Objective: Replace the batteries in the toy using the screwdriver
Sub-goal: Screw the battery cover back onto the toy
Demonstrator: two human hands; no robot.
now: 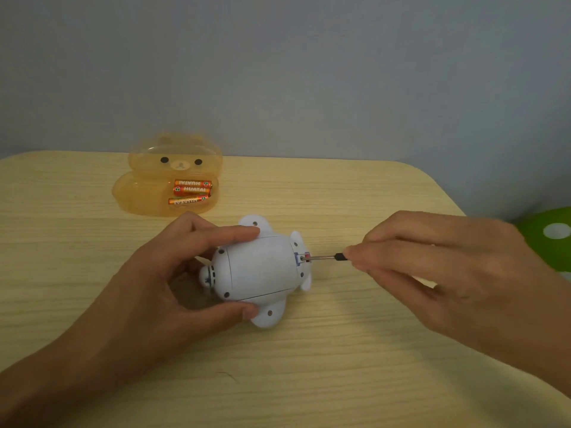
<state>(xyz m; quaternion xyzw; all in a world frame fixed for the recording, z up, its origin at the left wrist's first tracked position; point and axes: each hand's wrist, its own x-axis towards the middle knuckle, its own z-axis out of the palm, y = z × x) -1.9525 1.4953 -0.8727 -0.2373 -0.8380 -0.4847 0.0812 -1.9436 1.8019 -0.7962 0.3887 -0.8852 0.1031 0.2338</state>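
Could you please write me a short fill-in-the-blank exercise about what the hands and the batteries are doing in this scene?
1. The left hand steadies the white ____ on the table.
2. The right hand holds the ____, its tip at the toy's right end.
3. The bear-shaped orange case holds ____ batteries.
4. The case's lid is ____.

Missing words: toy; screwdriver; three; open

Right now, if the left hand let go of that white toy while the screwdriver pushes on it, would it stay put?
Probably not. The toy has a rounded, smooth-looking shell, so it would likely rock or slide on the table. It looks like hollow plastic, so probably light. The screwdriver pushes sideways at one end, which is likely why the left hand grips it.
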